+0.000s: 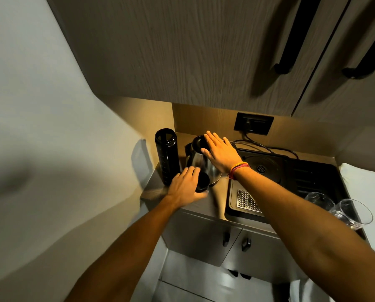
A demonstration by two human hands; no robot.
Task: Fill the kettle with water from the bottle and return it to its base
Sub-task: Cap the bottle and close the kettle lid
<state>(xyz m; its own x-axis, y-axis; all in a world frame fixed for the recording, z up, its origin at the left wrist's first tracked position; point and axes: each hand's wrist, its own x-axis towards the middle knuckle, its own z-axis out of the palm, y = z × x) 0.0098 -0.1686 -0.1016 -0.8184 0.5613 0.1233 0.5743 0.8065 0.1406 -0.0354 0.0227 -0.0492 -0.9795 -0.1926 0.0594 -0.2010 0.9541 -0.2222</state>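
Note:
A tall black bottle stands upright at the counter's back left, its top uncapped. Right of it a steel kettle with a black lid sits on its round base. My right hand lies flat over the lid with fingers stretched out and the thumb against the kettle's side. My left hand is at the counter's front edge, fingers wrapped round a small black round cap just in front of the kettle.
A black hob and drain tray fill the counter to the right, with two clear glasses at its right end. A wall socket with a cable is behind. Overhead cabinet doors hang close above; a wall is on the left.

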